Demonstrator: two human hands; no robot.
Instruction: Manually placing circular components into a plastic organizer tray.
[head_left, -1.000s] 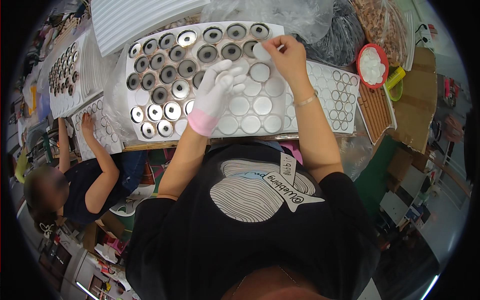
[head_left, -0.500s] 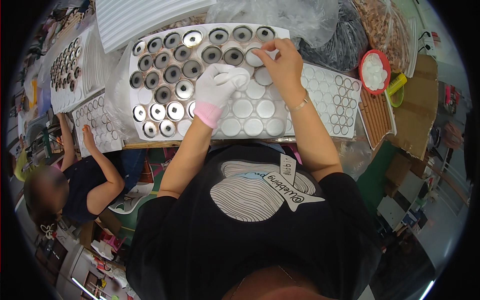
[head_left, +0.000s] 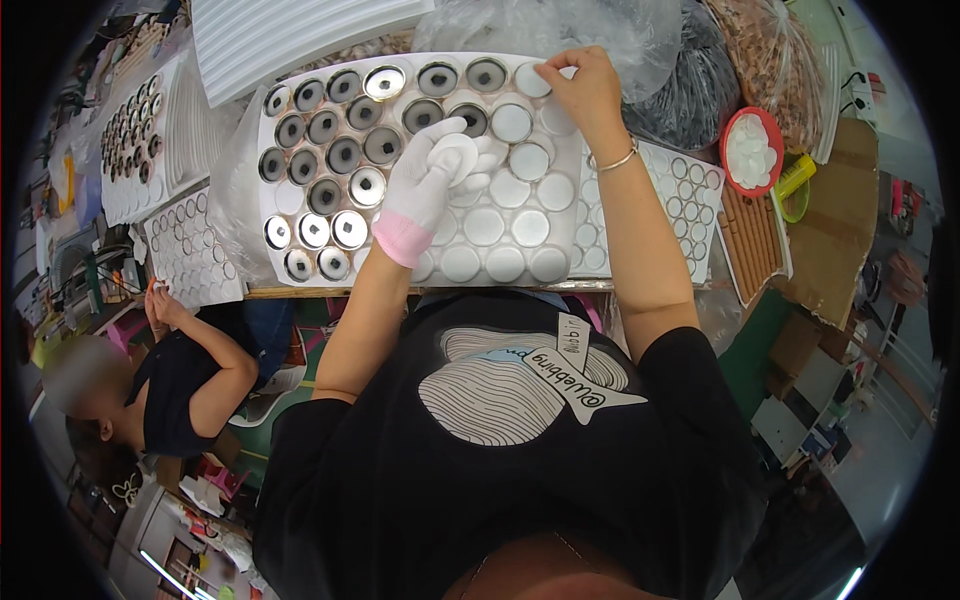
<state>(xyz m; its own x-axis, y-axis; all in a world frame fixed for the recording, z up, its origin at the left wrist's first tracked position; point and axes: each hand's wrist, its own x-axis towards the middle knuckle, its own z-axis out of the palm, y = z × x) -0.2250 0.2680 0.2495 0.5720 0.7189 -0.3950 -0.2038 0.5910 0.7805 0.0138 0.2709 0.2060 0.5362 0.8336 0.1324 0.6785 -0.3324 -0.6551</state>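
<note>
A white tray [head_left: 268, 210] holds rows of round metal cups. On the left, the cups [head_left: 343, 154] show grey insides with a small dark square at the centre; on the right, white discs [head_left: 485, 226] fill the places. My left hand [head_left: 418, 180], in a white glove with a pink cuff, hovers over the middle of the tray, its fingers closed round a few white round discs [head_left: 454, 157]. My bare right hand [head_left: 590, 92] is at the tray's far right corner. Its thumb and fingertips pinch the edge of a white disc [head_left: 532, 80] lying at a cup there.
A red bowl of white discs [head_left: 750, 152] stands to the right, beside brown rods [head_left: 745, 235] and a yellow tape roll [head_left: 793, 175]. Another ring-filled tray [head_left: 690, 205] adjoins mine. Plastic bags [head_left: 680, 110] lie behind. At left, a co-worker [head_left: 190, 370] sits by more trays.
My right hand has moved farther back to the corner cup, now covered by a white disc. My left hand has turned, bringing its discs into view. The co-worker's hands have come together.
</note>
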